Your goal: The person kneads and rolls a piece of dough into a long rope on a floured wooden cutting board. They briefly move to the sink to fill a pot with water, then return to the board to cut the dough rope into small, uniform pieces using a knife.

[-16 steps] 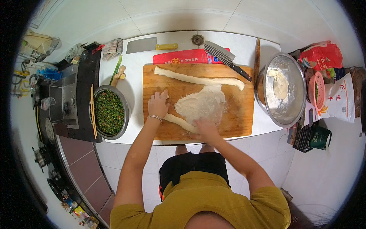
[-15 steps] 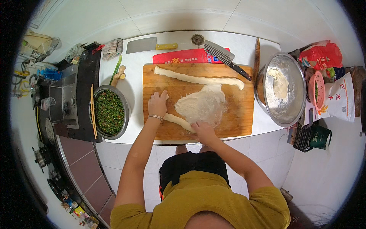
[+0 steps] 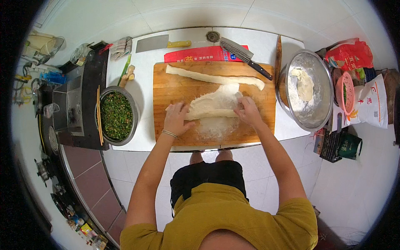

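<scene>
Clock re: board centre, 12 = far edge. Near dough rope (image 3: 212, 113) lies approx. L–R across the middle, along the near side of the flour heap (image 3: 208, 100). L hand (image 3: 176, 120) at 9: grip bent over rope's L end, thumb spread toward 3, a bit of dough poking out past fingers. R hand (image 3: 250, 112) at 3: grip drawn in, fingertips & thumb on rope's R end; tightness, either hand: can't tell. Far dough rope (image 3: 214, 78) at 12, on cutting board (image 3: 262, 129), itself on white surface (image 3: 143, 83). Beyond board: yellow-hdl. cleaver (image 3: 154, 43) at 11, black-hdl. cleaver (image 3: 237, 50) at 1. At 3, steel mixing bowl (image 3: 317, 116) w/ dough lump (image 3: 306, 88); at 9, grey bowl (image 3: 134, 125) w/ chopped green filling (image 3: 118, 116), chopsticks (image 3: 99, 116) at its L rim.
</scene>
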The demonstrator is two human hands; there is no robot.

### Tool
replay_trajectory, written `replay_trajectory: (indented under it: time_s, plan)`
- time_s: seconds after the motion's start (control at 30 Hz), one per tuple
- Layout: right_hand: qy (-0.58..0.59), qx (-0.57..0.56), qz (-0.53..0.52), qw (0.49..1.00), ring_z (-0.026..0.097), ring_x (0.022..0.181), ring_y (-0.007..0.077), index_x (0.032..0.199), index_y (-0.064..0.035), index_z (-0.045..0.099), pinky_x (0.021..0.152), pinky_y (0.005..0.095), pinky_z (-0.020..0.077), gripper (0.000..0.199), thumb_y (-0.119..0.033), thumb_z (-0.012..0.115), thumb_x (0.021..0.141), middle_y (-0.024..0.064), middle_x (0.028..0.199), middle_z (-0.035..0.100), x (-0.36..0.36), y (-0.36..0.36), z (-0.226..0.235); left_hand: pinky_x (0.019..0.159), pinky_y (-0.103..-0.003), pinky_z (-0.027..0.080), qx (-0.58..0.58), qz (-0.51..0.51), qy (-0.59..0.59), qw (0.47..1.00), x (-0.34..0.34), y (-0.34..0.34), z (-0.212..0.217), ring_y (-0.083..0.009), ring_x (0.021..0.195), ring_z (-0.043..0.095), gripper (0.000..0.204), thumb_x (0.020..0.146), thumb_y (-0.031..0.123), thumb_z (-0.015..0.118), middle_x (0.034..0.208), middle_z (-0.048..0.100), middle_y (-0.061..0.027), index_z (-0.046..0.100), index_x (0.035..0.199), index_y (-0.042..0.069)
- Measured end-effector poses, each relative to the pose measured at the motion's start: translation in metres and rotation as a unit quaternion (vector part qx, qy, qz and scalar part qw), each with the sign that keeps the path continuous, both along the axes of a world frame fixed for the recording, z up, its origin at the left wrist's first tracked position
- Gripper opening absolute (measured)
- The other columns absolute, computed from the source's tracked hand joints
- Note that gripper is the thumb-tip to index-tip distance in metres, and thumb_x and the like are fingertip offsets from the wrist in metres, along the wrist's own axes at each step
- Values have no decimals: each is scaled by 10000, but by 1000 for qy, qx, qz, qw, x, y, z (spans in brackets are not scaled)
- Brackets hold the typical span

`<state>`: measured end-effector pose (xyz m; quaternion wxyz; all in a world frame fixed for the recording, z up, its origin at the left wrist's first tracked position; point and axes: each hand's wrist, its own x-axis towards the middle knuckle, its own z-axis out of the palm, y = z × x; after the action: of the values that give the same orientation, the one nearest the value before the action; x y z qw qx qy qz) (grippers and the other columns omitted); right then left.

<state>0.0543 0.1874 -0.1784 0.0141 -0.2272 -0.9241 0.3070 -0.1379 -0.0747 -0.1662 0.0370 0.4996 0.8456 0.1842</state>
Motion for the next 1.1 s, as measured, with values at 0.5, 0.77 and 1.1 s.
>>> replay_trajectory:
  time_s: [0.5, 0.77, 1.1]
  plan:
    - [-22, 74, 178, 981, 92, 1377, 427, 1409, 48, 197, 1119, 514, 82, 807, -401, 557, 844, 298, 1451, 171, -107, -112, -66, 858, -421, 471, 28, 2, 28, 999, 102, -33, -23, -313, 878, 538, 91, 762, 122, 551, 831, 458, -110, 515, 837, 85]
    - [109, 94, 490, 860, 235, 1374, 279, 1399, -76, 314, 1130, 421, 176, 660, -331, 567, 845, 127, 1473, 281, -121, -159, -75, 767, -379, 467, 19, -12, -6, 1000, 112, -37, -17, -277, 832, 535, 128, 751, 126, 553, 832, 466, -104, 531, 868, 79]
    - [-5, 107, 443, 890, 258, 1369, 255, 1321, -177, 457, 1120, 471, 186, 510, -446, 495, 890, 72, 1467, 315, -21, -1, -42, 699, -386, 450, 4, -80, -14, 997, 65, -19, -4, -278, 797, 525, 82, 749, 123, 551, 820, 476, -111, 505, 805, 83]
